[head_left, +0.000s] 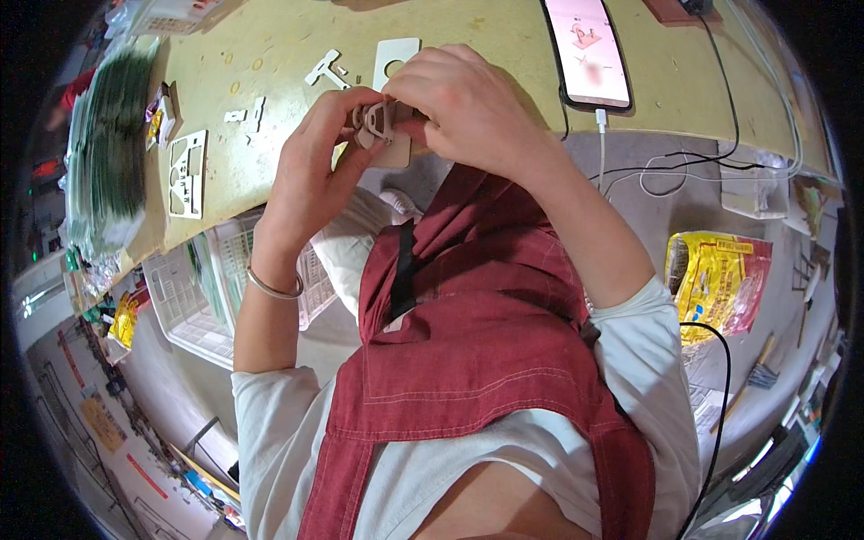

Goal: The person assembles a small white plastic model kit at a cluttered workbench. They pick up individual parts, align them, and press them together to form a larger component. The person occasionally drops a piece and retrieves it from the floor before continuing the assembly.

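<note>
Pinched from two sides in the head view, fingers drawn in close: left hand (315,162) and right hand (459,99) share a small grey-brown assembly of curved parts (379,124). It sits right between the fingertips, up over the near edge of the table (288,45), the left hand on its left flank, the right hand arching over from the upper right. Which way its long axis runs, I can't call; fingers cover too much of it. Beneath and behind, partly hidden, there's a pale panel with a round hole (409,47). Now look just beyond the grip, to the left: a pale T-shaped piece (326,70) lies flat, its stem slanting toward the fingers, and it's the left hand that is nearer. Farther left, small loose pieces (258,113) and a cut-out sheet (187,175); off right, a lit phone (589,54), well apart.
</note>
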A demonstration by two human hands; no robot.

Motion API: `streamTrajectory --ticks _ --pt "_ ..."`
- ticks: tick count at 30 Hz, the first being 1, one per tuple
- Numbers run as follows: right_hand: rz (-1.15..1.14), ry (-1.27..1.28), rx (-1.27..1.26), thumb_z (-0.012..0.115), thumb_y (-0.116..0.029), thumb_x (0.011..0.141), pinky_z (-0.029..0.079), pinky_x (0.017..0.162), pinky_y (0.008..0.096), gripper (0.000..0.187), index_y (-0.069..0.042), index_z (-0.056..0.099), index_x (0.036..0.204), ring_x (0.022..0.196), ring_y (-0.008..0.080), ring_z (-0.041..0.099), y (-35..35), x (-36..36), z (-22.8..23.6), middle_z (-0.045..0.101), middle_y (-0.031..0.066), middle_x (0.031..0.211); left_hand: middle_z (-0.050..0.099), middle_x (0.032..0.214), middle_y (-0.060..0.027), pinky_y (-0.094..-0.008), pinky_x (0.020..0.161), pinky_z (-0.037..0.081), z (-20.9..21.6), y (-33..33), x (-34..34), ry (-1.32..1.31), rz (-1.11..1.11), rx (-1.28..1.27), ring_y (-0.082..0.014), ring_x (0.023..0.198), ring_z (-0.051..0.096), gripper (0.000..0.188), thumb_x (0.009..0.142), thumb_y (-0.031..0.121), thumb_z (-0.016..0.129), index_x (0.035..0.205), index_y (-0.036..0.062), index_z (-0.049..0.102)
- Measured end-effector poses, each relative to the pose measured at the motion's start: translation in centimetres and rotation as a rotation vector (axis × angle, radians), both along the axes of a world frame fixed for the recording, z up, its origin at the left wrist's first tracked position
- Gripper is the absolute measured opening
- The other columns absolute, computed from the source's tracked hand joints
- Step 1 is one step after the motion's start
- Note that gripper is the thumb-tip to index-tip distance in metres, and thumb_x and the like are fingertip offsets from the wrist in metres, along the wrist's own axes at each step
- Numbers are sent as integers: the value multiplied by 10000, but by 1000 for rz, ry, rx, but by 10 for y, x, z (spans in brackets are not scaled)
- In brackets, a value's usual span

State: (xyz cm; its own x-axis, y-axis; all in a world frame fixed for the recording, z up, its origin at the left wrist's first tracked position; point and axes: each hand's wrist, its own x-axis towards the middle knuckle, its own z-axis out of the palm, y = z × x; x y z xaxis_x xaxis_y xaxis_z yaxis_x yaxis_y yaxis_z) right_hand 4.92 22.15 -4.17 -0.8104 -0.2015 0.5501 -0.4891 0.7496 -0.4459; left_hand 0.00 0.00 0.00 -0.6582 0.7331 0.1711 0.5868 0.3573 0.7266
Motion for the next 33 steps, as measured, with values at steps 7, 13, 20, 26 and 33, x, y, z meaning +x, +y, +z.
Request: streamTrajectory --ticks 7,13,20,26,33 --pt "-4 5 -11 766 -68 786 516 967 443 261 -55 719 1042 1029 320 670 -2 1 -1 697 95 973 659 1183 -125 -375 927 617 2 1 0 -9 -3 -12 -266 1086 705 476 902 -106 718 1342 35 605" --pt "19 24 -29 758 -152 789 499 991 455 193 -63 752 959 1040 298 690 -2 -2 -2 739 96 963 649 1289 -92 -366 974 598 5 -4 -2 -56 4 -60 -220 1171 673 492 917 -100 706 1373 51 600" --pt "3 75 -250 796 -241 845 478 1060 465 382 -85 762 1192 1081 314 687 -4 12 9 746 113 1108 655 1280 -75 -367 1001 585 3 -7 -7 -72 -9 -54 -212 1195 660 506 922 -82 717 1392 55 590" --pt "-4 136 -272 787 -195 884 510 1008 447 324 -84 762 1187 1033 299 688 -23 16 14 733 93 1126 658 1194 -165 -392 918 614 -3 -9 -7 0 -10 23 -340 1076 709 528 881 -100 688 1385 17 583" --pt "-51 103 -315 796 -79 860 575 914 433 316 -42 743 1170 1049 331 696 -38 21 11 723 111 1164 666 1145 -159 -400 860 586 -12 -12 -7 28 -5 77 -352 1020 699 520 880 -53 715 1377 38 592"
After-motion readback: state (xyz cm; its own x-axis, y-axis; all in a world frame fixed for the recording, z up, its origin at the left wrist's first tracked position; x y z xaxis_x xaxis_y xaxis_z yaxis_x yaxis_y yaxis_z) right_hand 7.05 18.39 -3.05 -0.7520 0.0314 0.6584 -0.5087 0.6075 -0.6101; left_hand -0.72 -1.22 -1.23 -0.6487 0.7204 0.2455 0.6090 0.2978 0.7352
